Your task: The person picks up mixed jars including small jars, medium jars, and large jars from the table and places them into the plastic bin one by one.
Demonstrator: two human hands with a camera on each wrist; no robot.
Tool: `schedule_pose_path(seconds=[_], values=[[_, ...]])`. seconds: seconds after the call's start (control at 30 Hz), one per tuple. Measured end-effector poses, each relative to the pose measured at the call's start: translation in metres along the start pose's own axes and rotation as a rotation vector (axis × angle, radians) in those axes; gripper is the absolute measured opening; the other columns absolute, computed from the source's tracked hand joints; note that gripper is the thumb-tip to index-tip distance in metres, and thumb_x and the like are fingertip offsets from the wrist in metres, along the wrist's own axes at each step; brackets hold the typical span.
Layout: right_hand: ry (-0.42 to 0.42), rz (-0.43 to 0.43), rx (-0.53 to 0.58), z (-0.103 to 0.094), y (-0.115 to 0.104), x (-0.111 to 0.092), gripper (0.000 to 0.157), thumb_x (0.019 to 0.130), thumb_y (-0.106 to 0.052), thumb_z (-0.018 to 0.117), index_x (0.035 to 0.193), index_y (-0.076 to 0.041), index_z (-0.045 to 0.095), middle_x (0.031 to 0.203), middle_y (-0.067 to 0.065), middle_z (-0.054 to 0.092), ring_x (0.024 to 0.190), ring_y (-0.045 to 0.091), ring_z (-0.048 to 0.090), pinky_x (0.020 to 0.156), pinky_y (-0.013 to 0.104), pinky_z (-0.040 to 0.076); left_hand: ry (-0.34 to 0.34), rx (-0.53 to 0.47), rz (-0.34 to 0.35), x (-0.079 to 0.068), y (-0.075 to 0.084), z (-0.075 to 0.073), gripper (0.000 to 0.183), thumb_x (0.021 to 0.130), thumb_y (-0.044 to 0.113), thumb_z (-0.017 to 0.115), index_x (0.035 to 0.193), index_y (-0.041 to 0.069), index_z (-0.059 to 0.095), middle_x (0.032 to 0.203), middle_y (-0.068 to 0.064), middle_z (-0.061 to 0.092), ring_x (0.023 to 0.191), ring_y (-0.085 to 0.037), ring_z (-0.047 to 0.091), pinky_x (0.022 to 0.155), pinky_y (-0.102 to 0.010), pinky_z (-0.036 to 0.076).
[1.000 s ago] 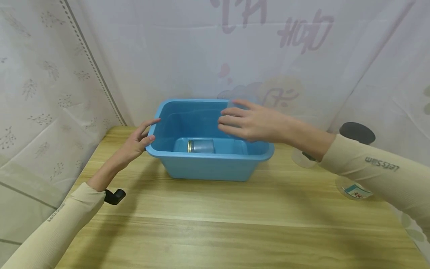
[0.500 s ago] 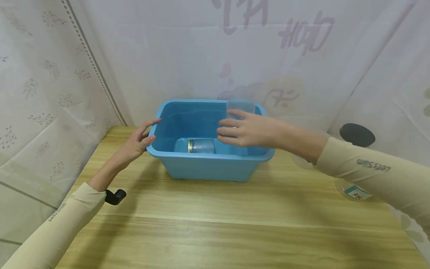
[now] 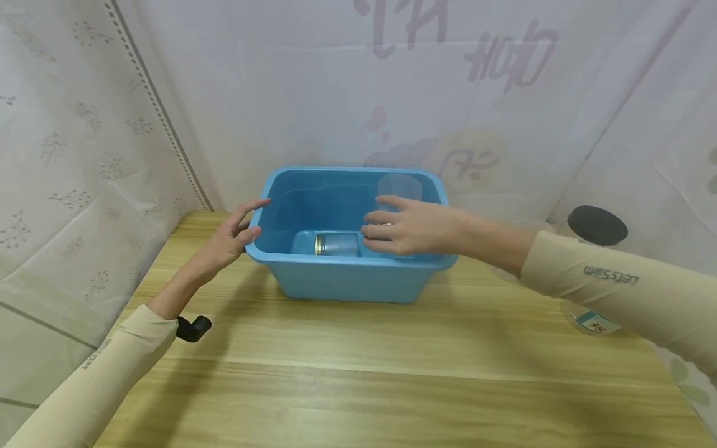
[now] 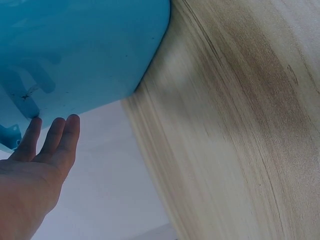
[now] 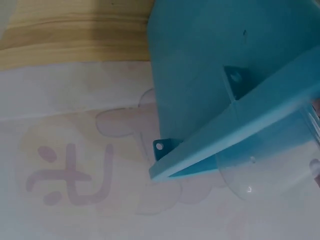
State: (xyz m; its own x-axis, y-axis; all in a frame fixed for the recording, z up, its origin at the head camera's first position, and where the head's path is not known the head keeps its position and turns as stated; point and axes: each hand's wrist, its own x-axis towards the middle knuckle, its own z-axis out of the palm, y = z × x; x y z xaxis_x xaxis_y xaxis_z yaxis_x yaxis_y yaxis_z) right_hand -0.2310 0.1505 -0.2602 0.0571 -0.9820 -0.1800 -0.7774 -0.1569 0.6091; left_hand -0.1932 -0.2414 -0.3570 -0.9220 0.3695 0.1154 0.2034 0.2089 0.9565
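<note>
Left hand [image 3: 226, 239]: grip apart, fingers and thumb touching the blue tub [image 3: 350, 283] at its left rim.
Right hand [image 3: 417, 227]: grip clamped around a clear jar [image 3: 399, 185] at the tub's right end.
Gold-lidded jar [image 3: 338, 244]: on its side, on the tub's floor.
Black-lidded jar [image 3: 597, 225]: right of the tub.

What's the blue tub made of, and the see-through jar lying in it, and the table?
The blue tub looks like smooth plastic, slightly shiny, with a molded rim. The lying jar is clear, glass or plastic, I can't tell; its gold-coloured end looks metallic. The table seems wood or wood-print: streaky grain, soft sheen.
</note>
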Motion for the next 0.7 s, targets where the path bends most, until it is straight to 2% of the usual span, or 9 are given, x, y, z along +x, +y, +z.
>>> schedule_pose_path(seconds=[0.13,0.33,0.4,0.57,0.7], values=[[-0.029,-0.012,-0.011,-0.001,-0.003,0.003,0.062,0.085,-0.011,0.085,0.14,-0.006,0.056,0.141,0.011,0.054,0.131,0.032,0.048,0.108,0.052,0.037,-0.001,-0.007,0.004,0.0,0.0,0.0,0.053,0.11,0.019,0.046,0.161,0.026,0.029,0.151,-0.027,0.038,0.12,-0.047,0.053,0.084,-0.031,0.054],[-0.135,0.017,-0.004,-0.005,-0.003,0.005,0.099,0.08,-0.02,0.09,0.16,-0.015,0.031,0.164,0.011,0.024,0.147,0.036,0.025,0.116,0.054,0.021,0.004,0.006,0.001,0.0,0.0,-0.001,0.054,0.11,0.021,0.047,0.161,0.026,0.029,0.152,-0.025,0.038,0.121,-0.048,0.052,0.084,-0.031,0.053],[-0.129,0.037,0.017,-0.006,-0.003,0.003,0.104,0.079,-0.016,0.091,0.161,-0.016,0.027,0.166,0.012,0.019,0.149,0.037,0.021,0.117,0.055,0.017,0.005,0.011,0.0,0.0,-0.001,-0.001,0.054,0.11,0.02,0.047,0.161,0.026,0.029,0.152,-0.025,0.038,0.121,-0.048,0.052,0.084,-0.031,0.053],[-0.107,0.087,0.081,-0.006,-0.002,-0.005,0.112,0.074,-0.01,0.093,0.163,-0.017,0.025,0.166,0.012,0.016,0.149,0.038,0.019,0.116,0.056,0.016,0.0,0.01,0.005,0.0,0.0,0.0,0.054,0.11,0.021,0.046,0.161,0.026,0.028,0.152,-0.026,0.037,0.121,-0.047,0.052,0.085,-0.031,0.053],[-0.094,0.123,0.121,-0.006,0.001,-0.011,0.123,0.066,-0.031,0.099,0.163,-0.019,0.023,0.167,0.012,0.015,0.15,0.038,0.017,0.116,0.057,0.015,0.002,0.027,-0.001,0.0,-0.001,0.0,0.055,0.11,0.021,0.047,0.161,0.026,0.028,0.153,-0.025,0.036,0.123,-0.046,0.052,0.085,-0.031,0.053]])
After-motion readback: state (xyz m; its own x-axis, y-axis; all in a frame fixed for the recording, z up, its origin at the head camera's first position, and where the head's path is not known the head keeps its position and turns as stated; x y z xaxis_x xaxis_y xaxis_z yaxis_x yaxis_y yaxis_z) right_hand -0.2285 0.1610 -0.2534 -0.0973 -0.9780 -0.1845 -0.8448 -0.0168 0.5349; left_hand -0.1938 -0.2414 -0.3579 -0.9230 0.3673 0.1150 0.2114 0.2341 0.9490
